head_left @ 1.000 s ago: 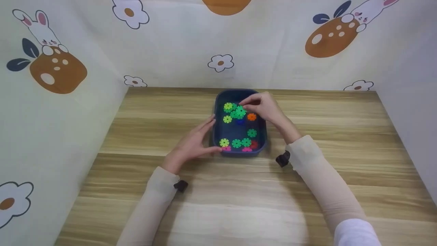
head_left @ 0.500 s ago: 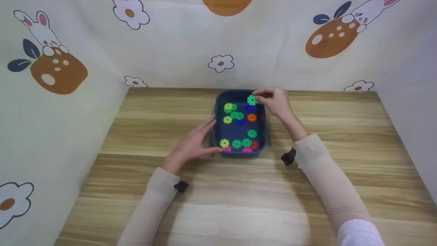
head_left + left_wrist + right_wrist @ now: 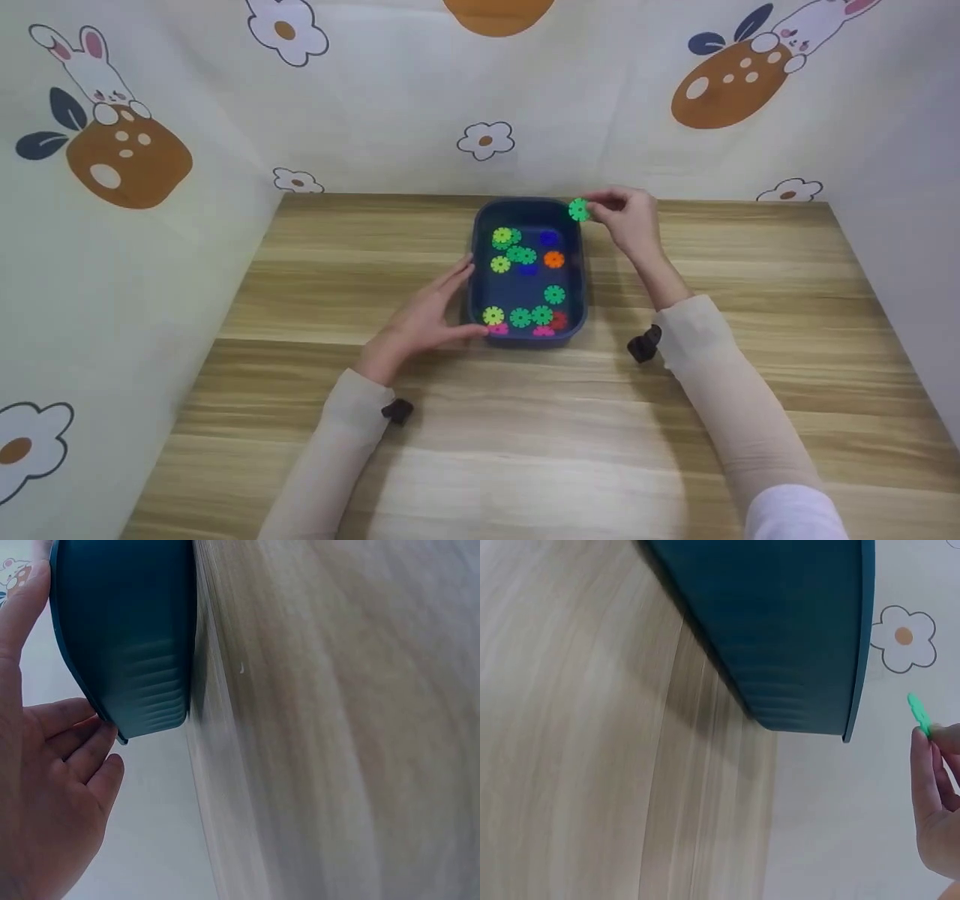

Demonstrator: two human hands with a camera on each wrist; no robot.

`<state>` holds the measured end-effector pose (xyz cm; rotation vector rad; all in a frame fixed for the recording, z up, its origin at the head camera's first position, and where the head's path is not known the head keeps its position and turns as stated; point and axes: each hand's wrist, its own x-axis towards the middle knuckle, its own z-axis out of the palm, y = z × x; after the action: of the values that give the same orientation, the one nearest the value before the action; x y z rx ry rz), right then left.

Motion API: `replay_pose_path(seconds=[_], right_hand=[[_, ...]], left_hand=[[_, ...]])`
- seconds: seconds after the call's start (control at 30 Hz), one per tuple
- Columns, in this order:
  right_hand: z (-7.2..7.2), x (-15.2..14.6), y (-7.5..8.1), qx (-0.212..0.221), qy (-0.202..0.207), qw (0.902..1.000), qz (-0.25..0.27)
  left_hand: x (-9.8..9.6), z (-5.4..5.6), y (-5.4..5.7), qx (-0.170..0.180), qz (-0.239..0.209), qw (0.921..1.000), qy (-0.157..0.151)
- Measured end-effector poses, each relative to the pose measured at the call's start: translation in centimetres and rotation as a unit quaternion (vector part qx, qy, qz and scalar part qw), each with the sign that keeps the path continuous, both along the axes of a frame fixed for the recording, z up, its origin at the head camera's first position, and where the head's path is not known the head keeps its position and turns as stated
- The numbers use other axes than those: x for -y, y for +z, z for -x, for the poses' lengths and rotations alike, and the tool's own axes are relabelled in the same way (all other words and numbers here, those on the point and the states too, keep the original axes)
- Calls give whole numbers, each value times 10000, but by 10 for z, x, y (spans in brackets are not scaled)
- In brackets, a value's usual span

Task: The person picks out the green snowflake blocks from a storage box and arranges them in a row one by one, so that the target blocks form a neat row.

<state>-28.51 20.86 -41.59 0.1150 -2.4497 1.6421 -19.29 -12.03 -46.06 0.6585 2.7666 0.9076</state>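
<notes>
My right hand [image 3: 630, 225] pinches a green snowflake disc [image 3: 578, 209] between thumb and fingertips, above the far right corner of the dark blue bin [image 3: 474, 225]. In the right wrist view the disc [image 3: 918, 713] appears edge-on, apart from the bin's rim. On the other side, my left hand [image 3: 420, 319] rests against the bin's left side with fingers and thumb spread. The left wrist view has its fingers [image 3: 90, 746] against the rim. Several discs lie inside, among them an orange disc [image 3: 553, 259], a yellow disc [image 3: 493, 316] and a blue disc [image 3: 548, 238].
The bin stands on a wood-grain table [image 3: 360, 262] near its back edge. A pale wall cloth [image 3: 375, 112] printed with rabbits and flowers rises behind and at the sides. Each wrist wears a small black camera [image 3: 643, 345].
My right hand has lifted the green disc from over the middle discs, moving it right and back to the bin's far right corner. A blue disc is now uncovered. The left hand stays put.
</notes>
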Motion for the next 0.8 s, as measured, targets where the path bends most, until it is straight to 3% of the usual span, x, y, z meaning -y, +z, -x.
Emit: replay_pose_path(seconds=[0.57,0.8], right_hand=[[9,-14,-10,453,-382,9972,461],[7,-16,-14,551,-421,9959,580]], left_hand=[[0,1,-1,43,-22,10000,-3],[0,0,0,-6,36,10000,-23]])
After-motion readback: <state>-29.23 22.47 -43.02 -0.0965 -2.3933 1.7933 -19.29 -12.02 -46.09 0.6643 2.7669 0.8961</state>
